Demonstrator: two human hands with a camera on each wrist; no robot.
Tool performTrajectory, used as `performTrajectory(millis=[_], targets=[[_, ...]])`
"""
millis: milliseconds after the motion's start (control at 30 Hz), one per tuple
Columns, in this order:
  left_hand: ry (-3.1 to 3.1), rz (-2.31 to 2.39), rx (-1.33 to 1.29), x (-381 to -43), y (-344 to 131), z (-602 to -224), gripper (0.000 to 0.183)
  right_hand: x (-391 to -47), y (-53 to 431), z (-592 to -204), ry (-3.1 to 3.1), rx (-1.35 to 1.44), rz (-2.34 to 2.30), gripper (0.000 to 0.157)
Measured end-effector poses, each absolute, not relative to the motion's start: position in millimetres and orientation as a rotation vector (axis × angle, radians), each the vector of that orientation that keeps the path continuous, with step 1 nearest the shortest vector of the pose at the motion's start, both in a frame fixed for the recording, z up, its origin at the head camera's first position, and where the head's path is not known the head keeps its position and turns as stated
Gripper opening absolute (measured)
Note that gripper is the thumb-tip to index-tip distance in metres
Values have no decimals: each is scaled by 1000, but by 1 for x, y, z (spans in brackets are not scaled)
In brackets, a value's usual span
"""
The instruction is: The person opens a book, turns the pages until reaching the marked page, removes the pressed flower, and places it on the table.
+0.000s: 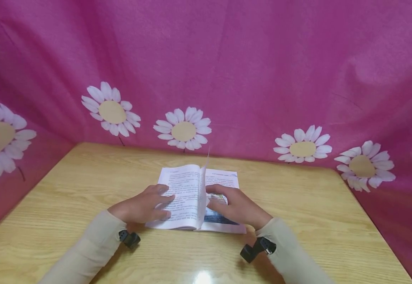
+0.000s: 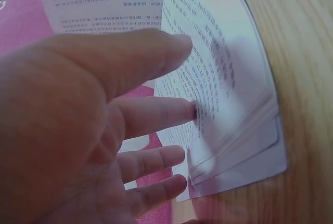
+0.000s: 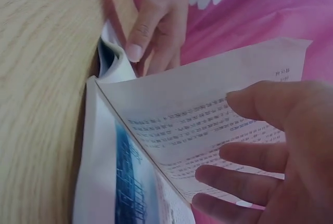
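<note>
An open book [image 1: 182, 177] lies on the wooden table, with one page [image 3: 208, 78] standing upright near its spine. My left hand [image 1: 147, 205] rests on the left-hand page with its fingers spread, and the left wrist view shows the fingertips [image 2: 184, 109] against the printed paper. Over the right half, my right hand [image 1: 236, 203] has its fingers extended beside the raised page, holding nothing. In the right wrist view its fingertips are close to that page; whether they touch it I cannot tell. Below them shows a blue picture [image 3: 130, 177] on the right-hand page.
A pink curtain [image 1: 241, 71] printed with white daisies hangs behind and beside the table [image 1: 291, 197]. Each wrist wears a small black camera, a left one [image 1: 129, 239] and a right one [image 1: 257, 248]. Bright light reflects off the table's near part.
</note>
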State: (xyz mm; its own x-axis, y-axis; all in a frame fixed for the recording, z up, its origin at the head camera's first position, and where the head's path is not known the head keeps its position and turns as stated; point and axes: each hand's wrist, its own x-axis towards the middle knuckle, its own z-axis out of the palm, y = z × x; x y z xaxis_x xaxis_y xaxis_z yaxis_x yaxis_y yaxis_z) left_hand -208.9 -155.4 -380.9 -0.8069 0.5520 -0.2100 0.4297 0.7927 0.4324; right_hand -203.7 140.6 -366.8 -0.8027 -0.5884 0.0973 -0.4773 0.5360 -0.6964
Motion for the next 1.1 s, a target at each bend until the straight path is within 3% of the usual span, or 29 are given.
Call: performTrajectory(millis=[533,933,1100], targets=[[2648,590,586,-209,-150,-383,59,-196,135,-378,2635,-952,-1032,52],[2709,657,821,-216,-162,-385,41,-192,127,-381,2591,-1037,-1005,52],[2690,725,766,-219,-169,-382,41,-191,121,-384,2564,-1062,-995,51]])
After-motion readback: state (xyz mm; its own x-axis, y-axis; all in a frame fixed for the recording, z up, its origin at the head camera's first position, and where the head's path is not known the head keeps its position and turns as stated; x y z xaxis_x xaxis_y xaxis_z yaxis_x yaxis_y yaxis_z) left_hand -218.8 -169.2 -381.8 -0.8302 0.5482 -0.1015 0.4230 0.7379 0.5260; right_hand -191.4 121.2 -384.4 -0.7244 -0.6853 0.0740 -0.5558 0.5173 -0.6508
